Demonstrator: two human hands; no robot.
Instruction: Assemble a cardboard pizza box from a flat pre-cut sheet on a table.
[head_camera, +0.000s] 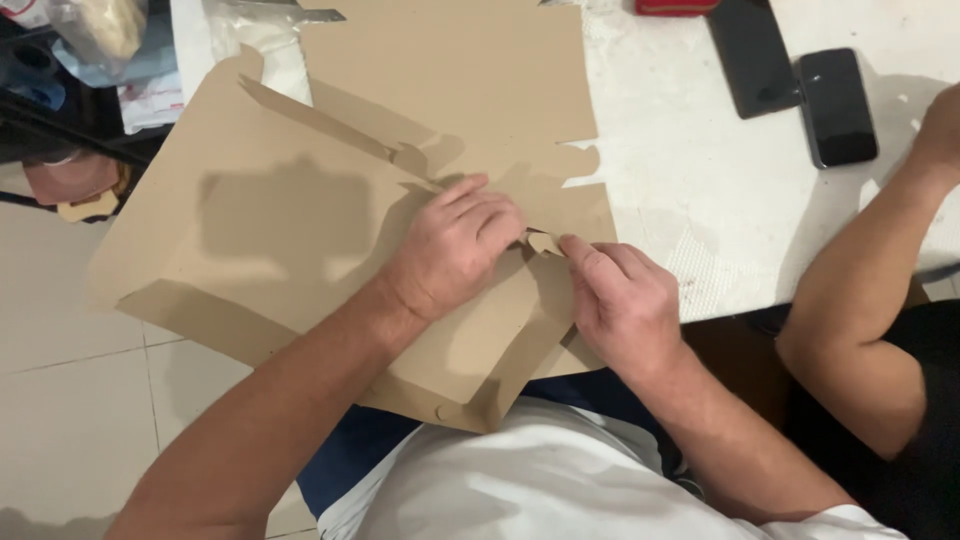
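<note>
A white table (700, 200) carries a flat brown cardboard box blank (260, 230) hanging over its near edge, a second cardboard sheet (450, 70) farther back, two dark phones (835, 105) lying side by side, and a red thing (675, 6) at the far edge.

Both forearms are bare from the wrist up to the short white fabric sleeves, one showing at the lower right edge of the view. The left hand (455, 245) and the right hand (622, 300) wear no gloves, rings or watch. A plain white cotton T-shirt (520, 480) covers the chest, and dark blue trousers (345, 455) show beneath its hem.
</note>
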